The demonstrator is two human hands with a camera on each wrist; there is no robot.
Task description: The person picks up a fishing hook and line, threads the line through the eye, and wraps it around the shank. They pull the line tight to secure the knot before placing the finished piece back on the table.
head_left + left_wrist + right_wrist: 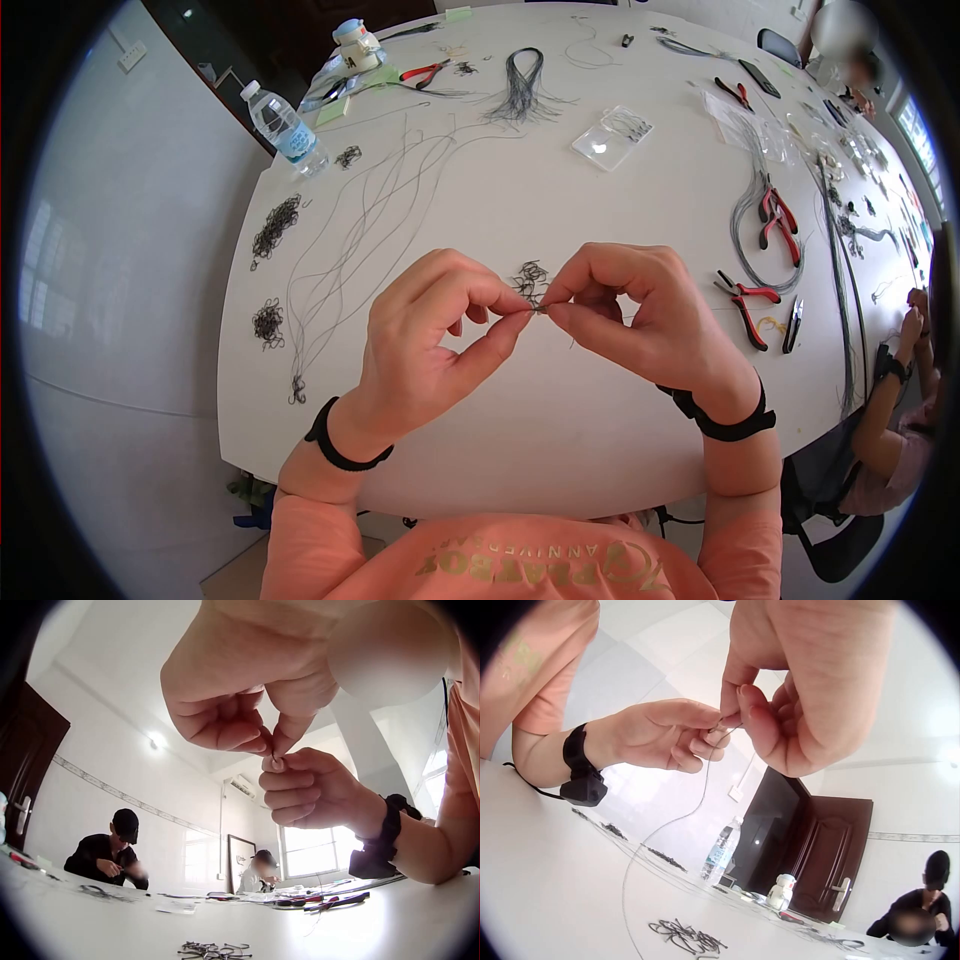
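Both of this person's arms come in from the near side, bent at the elbows, the left forearm (pixel 320 482) slanting inward to the right, the right forearm (pixel 742 470) rising more steeply. The wrists are raised, and the hands face each other in the middle. The left hand (pixel 425 330) pinches with thumb and index fingertip, its other fingers curled loosely inward. The right hand (pixel 645 312) pinches the same way, remaining fingers folded under. I can't tell whether the close-set fingertips touch.
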